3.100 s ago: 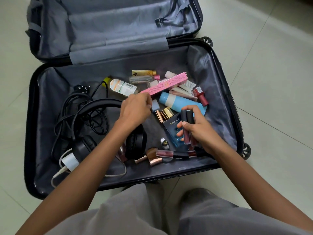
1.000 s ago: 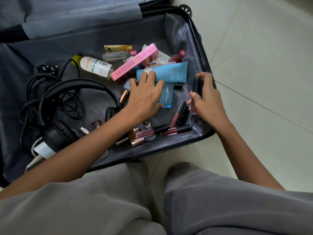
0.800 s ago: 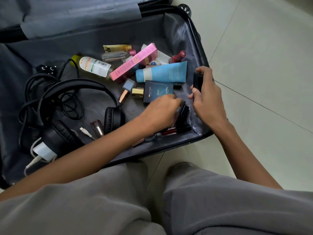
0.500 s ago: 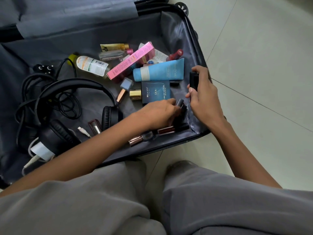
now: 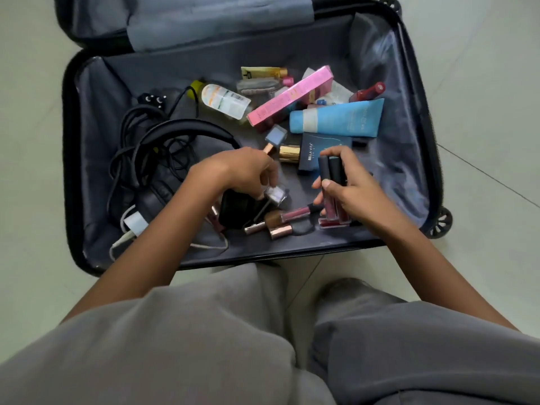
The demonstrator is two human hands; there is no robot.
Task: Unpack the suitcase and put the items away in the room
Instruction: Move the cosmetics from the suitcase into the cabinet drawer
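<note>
Head view: right hand (image 5: 355, 191) clamps light, slick lip-gloss tubes (image 5: 331, 187) mid-barrel. Left fingers (image 5: 267, 182) pinch a small glass bottle (image 5: 276, 194), fragile, near the suitcase (image 5: 409, 83) front edge.

One open suitcase (image 5: 70, 159), one pair of headphones (image 5: 175, 133), one pink box (image 5: 289, 100), one blue tube (image 5: 336, 118), two hands.

The suitcase (image 5: 70, 176) has a hard, dull black shell and a grey cloth lining with a faint sheen, creased at the upper right of the frame, and it lies on a smooth, glossy pale tile floor (image 5: 482, 141). At centre, the pink box (image 5: 289, 100) looks like glossy card, the blue tube (image 5: 339, 118) soft matt plastic, and the gold cap (image 5: 289, 153) shiny metal. The lip-gloss tubes (image 5: 331, 188) at centre right have matt black caps over clear glossy bodies, the headphones (image 5: 187, 133) at left are matt black, and the trousers (image 5: 204, 340) along the bottom are soft grey cloth.
</note>
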